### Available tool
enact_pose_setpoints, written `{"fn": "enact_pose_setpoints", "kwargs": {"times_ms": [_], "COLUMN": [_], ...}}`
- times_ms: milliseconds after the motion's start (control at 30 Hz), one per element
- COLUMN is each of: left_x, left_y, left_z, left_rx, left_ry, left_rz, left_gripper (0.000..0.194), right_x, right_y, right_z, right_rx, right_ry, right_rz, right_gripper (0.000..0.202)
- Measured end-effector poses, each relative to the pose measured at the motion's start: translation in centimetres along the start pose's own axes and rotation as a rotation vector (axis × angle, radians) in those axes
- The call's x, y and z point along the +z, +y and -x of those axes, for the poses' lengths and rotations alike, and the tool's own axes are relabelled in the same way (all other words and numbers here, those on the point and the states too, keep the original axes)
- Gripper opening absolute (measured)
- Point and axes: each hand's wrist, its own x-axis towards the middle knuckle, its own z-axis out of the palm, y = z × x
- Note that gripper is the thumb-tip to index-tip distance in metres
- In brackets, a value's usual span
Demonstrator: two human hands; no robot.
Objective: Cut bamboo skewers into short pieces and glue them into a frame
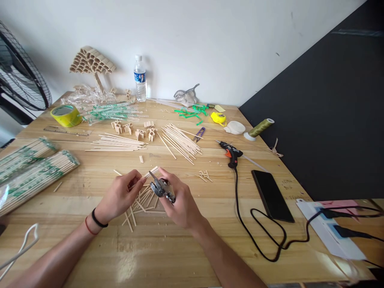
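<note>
Several thin wooden sticks point(151, 172) are pinched in my left hand point(127, 192), their ends pointing up and right. My right hand point(180, 200) is closed around metal pliers point(159, 187), whose jaws are beside the held sticks. Below both hands lies a loose heap of short cut sticks point(145, 202). Beyond them are a fan of long sticks point(118, 143), another pile of long sticks point(181, 143) and several small notched wooden pieces point(140, 134). My palm hides part of the plier handles.
On the right are a glue gun point(231, 153) with a black cable, a phone point(272, 195) and a power strip point(330, 230). Packs of sticks point(39, 180) lie left. Yellow tape point(66, 115), a water bottle point(140, 80) and a wooden tree model point(91, 62) stand at the back.
</note>
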Motion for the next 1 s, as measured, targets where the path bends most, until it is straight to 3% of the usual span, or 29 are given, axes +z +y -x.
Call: {"fn": "enact_pose_setpoints", "kwargs": {"times_ms": [1000], "left_x": [-0.12], "left_y": [0.24], "left_z": [-0.12], "left_rx": [0.013], "left_ry": [-0.01], "left_rz": [0.013], "left_gripper": [0.028], "right_x": [0.02], "right_y": [0.08], "right_z": [0.1], "right_rx": [-0.018], "right_ry": [-0.021], "right_rz": [0.042], "right_gripper": [0.065]}}
